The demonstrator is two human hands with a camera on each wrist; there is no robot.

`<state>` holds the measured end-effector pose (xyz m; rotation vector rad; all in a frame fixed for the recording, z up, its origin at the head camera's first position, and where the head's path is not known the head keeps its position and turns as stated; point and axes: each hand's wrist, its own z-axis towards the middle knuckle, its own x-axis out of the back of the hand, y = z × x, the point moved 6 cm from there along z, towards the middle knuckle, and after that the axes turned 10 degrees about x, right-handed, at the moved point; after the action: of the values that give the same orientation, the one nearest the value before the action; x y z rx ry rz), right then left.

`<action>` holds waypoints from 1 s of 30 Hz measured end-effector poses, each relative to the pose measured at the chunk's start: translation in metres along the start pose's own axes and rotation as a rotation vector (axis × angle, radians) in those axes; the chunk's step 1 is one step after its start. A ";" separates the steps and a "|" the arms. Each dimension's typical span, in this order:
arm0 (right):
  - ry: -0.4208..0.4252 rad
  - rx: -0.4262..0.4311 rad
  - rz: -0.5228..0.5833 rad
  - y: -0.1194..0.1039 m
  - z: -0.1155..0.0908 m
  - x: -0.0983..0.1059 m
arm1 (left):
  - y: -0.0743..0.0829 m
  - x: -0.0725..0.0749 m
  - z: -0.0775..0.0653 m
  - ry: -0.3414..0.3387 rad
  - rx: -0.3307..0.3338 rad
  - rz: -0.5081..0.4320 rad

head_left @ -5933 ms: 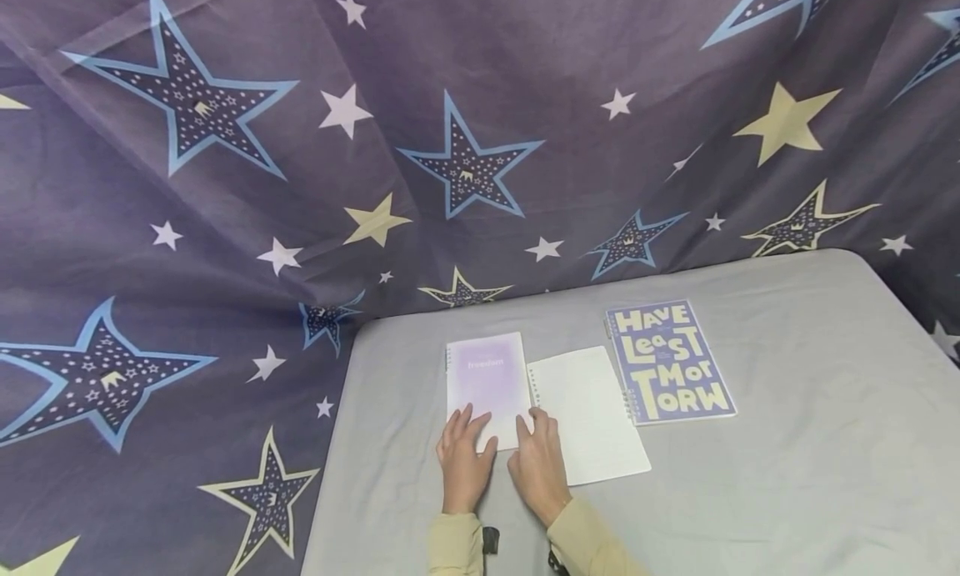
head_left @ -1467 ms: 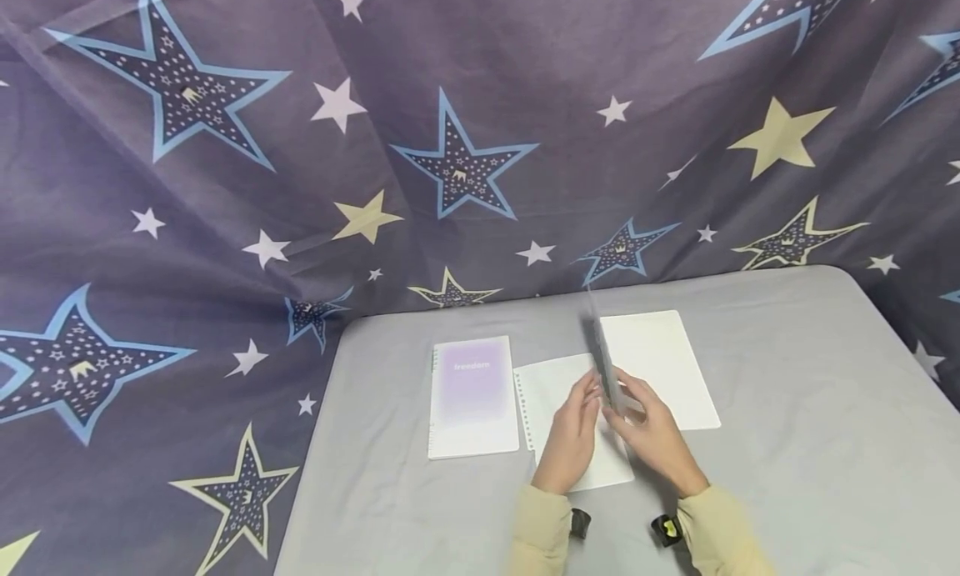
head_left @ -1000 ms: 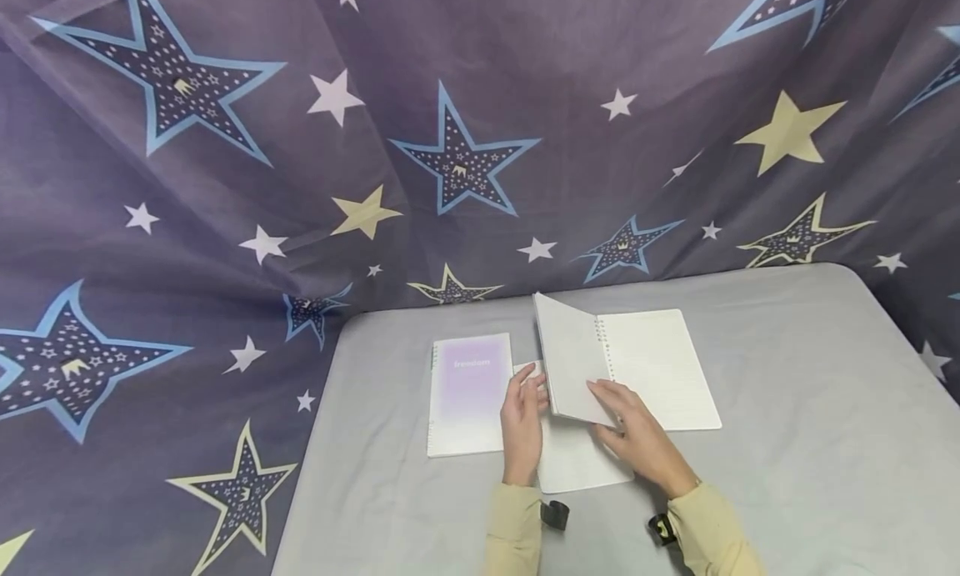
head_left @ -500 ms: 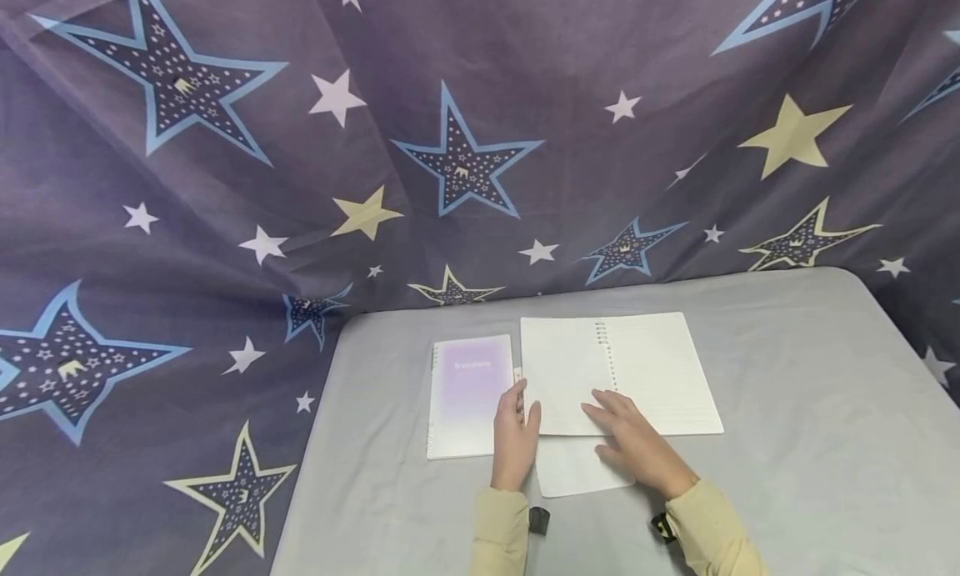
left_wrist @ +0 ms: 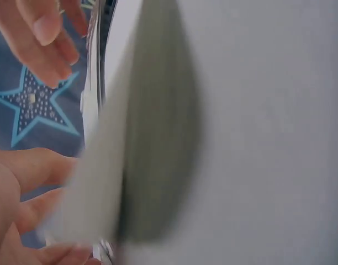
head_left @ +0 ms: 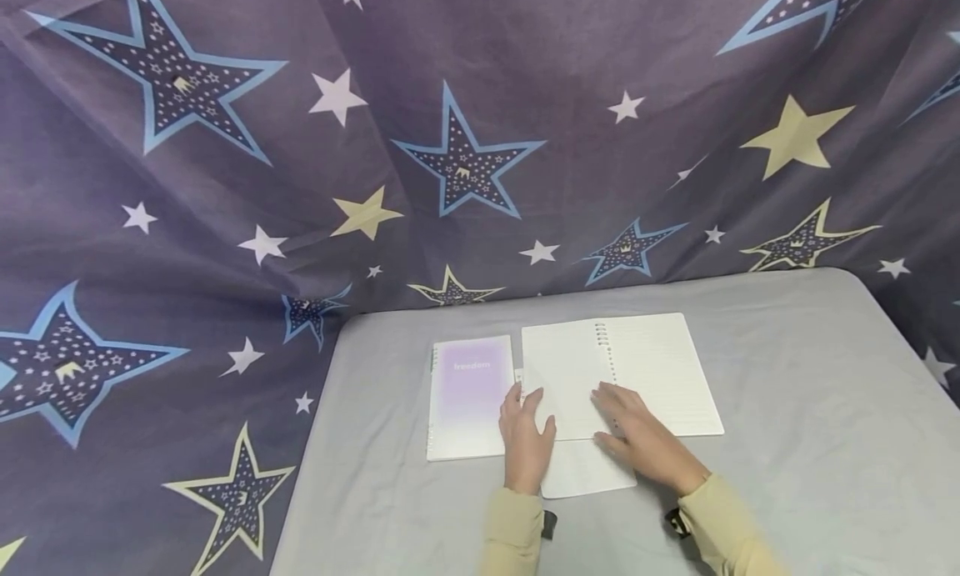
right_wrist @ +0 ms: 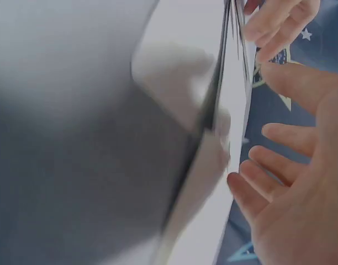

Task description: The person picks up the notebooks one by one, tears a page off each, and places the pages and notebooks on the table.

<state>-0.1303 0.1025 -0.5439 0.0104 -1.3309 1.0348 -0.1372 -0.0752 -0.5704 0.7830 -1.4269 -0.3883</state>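
Observation:
A spiral notebook (head_left: pixel 663 372) lies open with two white pages up, its left half overlapping a second open spiral notebook (head_left: pixel 588 473) beneath. My left hand (head_left: pixel 527 443) rests with spread fingers at the lower left of the upper notebook's left page. My right hand (head_left: pixel 648 444) lies across the spine's lower end, fingers extended over the pages. In the left wrist view, blurred pages (left_wrist: pixel 158 127) loom large beside some fingers (left_wrist: pixel 36 168). The right wrist view shows the right hand (right_wrist: pixel 293 171), fingers loose, next to the edges of the pages (right_wrist: pixel 227 143).
A closed spiral notebook with a purple cover reading "freedom" (head_left: pixel 471 401) lies just left of the left hand. All of it sits on a grey cloth-covered surface (head_left: pixel 810 443). A dark curtain with stars (head_left: pixel 495 251) hangs behind and to the left.
The blue-lettered notebook on the right, closed in the oldest frame, has been opened. Its left part, upright between both hands, swung left and down flat. The left hand moved onto its page.

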 end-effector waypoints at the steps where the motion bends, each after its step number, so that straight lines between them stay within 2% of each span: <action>1: 0.005 0.002 -0.003 0.003 0.001 0.004 | 0.003 -0.001 0.000 0.001 -0.012 0.000; 4: 0.024 0.015 -0.041 0.014 0.006 0.018 | 0.013 -0.006 0.001 -0.024 -0.050 0.022; 7: 0.038 0.033 -0.079 0.026 0.012 0.030 | 0.024 -0.014 0.000 -0.085 -0.094 0.062; 12: 0.026 0.039 -0.118 0.050 0.025 0.042 | 0.043 -0.030 0.003 -0.174 -0.213 0.136; 18: -0.024 -0.004 -0.137 0.081 0.042 0.044 | 0.057 -0.049 0.012 -0.167 -0.360 0.303; 22: -0.037 -0.019 -0.167 0.098 0.051 0.042 | 0.060 -0.059 0.014 -0.171 -0.389 0.440; 25: -0.062 -0.048 -0.154 0.106 0.057 0.039 | 0.060 -0.062 0.014 -0.187 -0.380 0.525; 30: -0.170 -0.115 -0.181 0.120 0.070 0.037 | 0.058 -0.062 0.014 -0.193 -0.367 0.604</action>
<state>-0.2632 0.1560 -0.5575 0.1334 -1.5126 0.8171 -0.1716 0.0036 -0.5767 0.0019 -1.6304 -0.2460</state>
